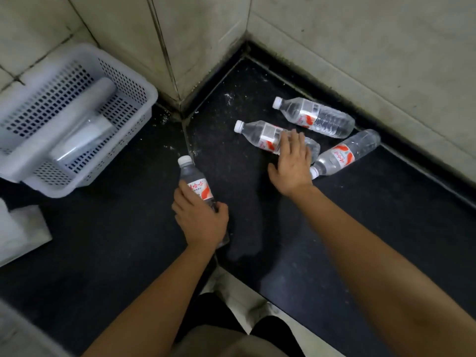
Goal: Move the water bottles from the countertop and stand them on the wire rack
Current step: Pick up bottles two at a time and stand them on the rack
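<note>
Several clear water bottles with white caps and red-and-white labels are on the dark countertop (373, 228). My left hand (199, 217) grips one bottle (193, 180) by its lower half, cap pointing away from me. My right hand (292, 164) lies over the lower body of a second bottle (260, 134) that is on its side, fingers spread across it. A third bottle (315, 116) lies on its side near the wall. A fourth bottle (346, 153) lies just right of my right hand, cap toward me. No wire rack is in view.
A white perforated plastic basket (123, 81) holding a clear container stands at the left. White foam pieces (20, 230) lie at the left edge. Tiled walls (360, 34) close the counter corner behind the bottles. White crumbs are scattered near the corner seam.
</note>
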`<state>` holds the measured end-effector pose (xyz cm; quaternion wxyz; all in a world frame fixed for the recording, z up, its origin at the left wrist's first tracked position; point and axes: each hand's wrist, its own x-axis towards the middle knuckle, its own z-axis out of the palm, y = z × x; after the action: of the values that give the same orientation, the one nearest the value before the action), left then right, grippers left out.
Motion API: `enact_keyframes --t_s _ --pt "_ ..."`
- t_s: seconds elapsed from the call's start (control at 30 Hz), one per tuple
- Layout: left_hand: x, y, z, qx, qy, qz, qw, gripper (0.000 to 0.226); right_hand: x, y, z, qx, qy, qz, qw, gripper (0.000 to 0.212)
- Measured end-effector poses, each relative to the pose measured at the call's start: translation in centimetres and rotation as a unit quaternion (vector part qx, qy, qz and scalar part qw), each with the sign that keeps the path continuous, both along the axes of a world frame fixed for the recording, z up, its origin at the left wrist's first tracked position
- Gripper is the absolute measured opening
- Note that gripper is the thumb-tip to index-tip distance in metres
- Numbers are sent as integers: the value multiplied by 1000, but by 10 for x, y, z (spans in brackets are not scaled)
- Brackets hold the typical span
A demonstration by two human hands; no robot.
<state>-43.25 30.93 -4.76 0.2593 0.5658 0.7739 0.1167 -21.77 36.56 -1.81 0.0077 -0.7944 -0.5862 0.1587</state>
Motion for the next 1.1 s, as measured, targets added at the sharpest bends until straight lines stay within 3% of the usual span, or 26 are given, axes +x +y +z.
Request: enact_keyframes --t_s 0.1,0.2,0.27,0.37,0.47,0.57,0.67,0.83,1.1 --pt "0 0 -1 -4 7 -6 1000 103 18 19 -10 -35 -36 -35 998 99" --pt "1 1 0 -8 16 -10 1000 104 30 25 -9 -70 -148 5 987 99" --pt "1 2 0 -10 21 -13 1000 105 33 25 -3 -72 -177 28 981 93" --pt "1 2 1 -10 22 -13 1000 105 29 4 -5 -47 -121 33 991 85" --pt "2 1 2 -2 19 -8 1000 105 16 -33 -16 7 -4 30 1000 90" --pt "2 2 2 1 22 -3 1000 106 -5 -66 -25 22 105 79 991 80" --pt "4 2 2 -6 22 -4 1000 107 -31 -92 -34 50 90 140 985 75" --pt "2 2 1 -6 20 -1 1000 109 -45 -113 -32 47 167 66 983 76" --pt "-7 1 5 -3 -42 -21 999 109 -33 -152 -5 -23 216 -12 976 67"
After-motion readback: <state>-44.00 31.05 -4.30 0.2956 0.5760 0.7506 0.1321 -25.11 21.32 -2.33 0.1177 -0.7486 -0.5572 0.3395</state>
